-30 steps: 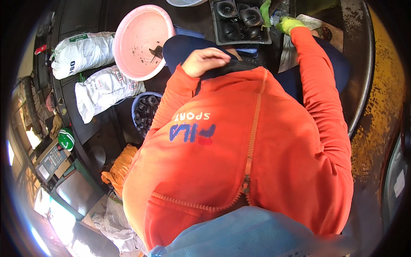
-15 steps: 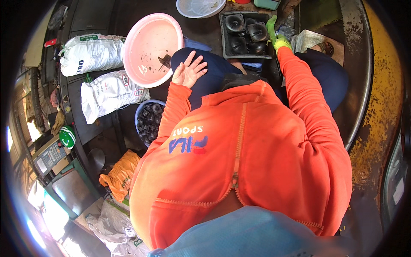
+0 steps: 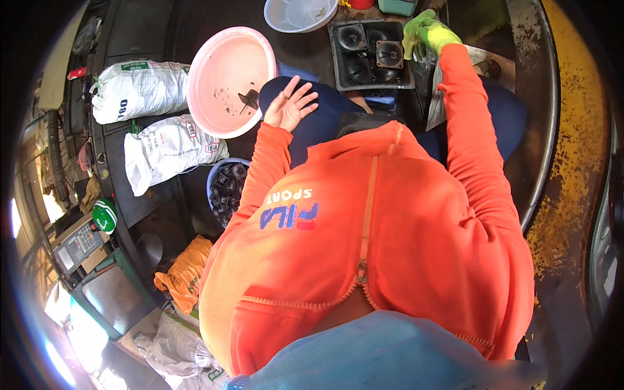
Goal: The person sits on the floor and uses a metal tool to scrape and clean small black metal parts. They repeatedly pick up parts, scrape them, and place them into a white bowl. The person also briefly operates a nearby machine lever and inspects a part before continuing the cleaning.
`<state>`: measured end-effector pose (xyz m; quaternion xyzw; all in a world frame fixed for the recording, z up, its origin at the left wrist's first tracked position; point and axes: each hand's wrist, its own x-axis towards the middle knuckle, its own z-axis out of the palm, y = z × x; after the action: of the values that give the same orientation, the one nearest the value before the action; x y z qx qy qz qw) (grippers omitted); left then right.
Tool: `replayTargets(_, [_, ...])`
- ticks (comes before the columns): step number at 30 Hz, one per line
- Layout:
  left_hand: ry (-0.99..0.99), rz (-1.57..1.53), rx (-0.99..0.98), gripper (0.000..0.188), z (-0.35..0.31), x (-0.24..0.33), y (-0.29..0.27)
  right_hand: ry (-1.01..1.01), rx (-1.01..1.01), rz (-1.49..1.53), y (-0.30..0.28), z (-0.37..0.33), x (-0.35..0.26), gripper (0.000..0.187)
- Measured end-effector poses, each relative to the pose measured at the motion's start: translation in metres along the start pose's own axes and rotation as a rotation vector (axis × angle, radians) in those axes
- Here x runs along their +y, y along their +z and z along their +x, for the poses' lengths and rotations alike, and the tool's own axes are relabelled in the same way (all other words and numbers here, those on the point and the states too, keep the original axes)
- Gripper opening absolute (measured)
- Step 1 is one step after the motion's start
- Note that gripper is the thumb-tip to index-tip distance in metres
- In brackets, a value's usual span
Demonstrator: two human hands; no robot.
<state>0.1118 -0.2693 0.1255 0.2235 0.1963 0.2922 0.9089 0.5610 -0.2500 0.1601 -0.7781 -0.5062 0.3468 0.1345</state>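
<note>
My right hand, in a yellow-green glove, hovers at the right edge of a black tray. Its fingers droop apart, and I see nothing held in them. Several glossy black flared, horn-shaped parts sit in the tray. My bare left hand lies palm up over my left thigh, its fingers spread and holding nothing. Close to it stands a pink basin, with one dark angular piece and dark specks inside.
White sacks lie left of the basin. Black parts fill a blue-rimmed tub below them. A pale blue basket and a green container stand at the far side. An orange bag rests at lower left.
My right hand has shifted up and slightly right, its fingers now more spread beside the tray. My left hand keeps its place on the thigh, with only a slight shift of the whole view.
</note>
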Motion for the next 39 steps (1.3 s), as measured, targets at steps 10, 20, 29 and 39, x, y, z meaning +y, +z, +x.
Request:
replayTargets(10, [-0.118,0.372,-0.01,0.051,0.083,-0.029,0.117,-0.344,-0.107,1.018,-0.017,-0.111,-0.039,0.028])
replayTargets(20, [0.127,0.447,0.293,0.019,0.126,-0.041,0.132,-0.224,0.039,0.134,0.009,-0.104,-0.028,0.03])
replayTargets(29, [0.428,1.561,0.146,0.024,0.109,-0.048,0.152,-0.083,-0.184,0.721,0.048,-0.099,-0.047,0.051])
replayTargets(39, [0.348,2.118,0.377,0.027,0.09,-0.035,0.157,-0.153,-0.033,0.349,0.054,-0.11,-0.054,0.035])
